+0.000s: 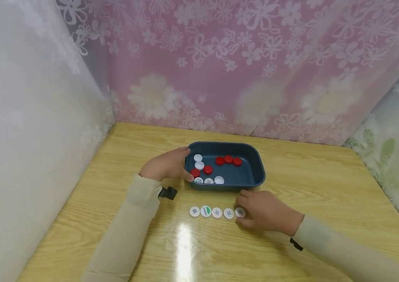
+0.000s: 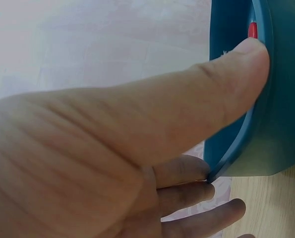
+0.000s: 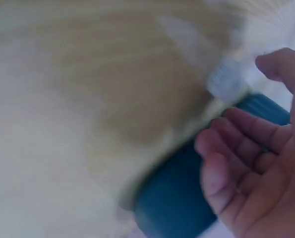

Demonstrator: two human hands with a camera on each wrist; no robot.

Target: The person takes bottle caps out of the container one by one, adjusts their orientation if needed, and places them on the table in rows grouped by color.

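Observation:
A dark blue rectangular tray (image 1: 225,187) stands on the table with red bottle caps (image 1: 228,159) and white bottle caps (image 1: 199,165) inside. My left hand (image 1: 167,164) grips its left end, thumb (image 2: 236,74) hooked over the rim in the left wrist view and the fingers spread along the short side. In front of the tray, several white bottle caps (image 1: 217,212) form a row. At the right end of that row is my right hand (image 1: 264,211), thumb and fingers apart around the last cap (image 1: 240,212). The blurred right wrist view shows nothing pinched.
The wooden table (image 1: 309,176) reaches back to a pink floral curtain (image 1: 220,78). A white curtain (image 1: 37,117) hangs along the left side, and a green-patterned curtain (image 1: 397,125) along the right.

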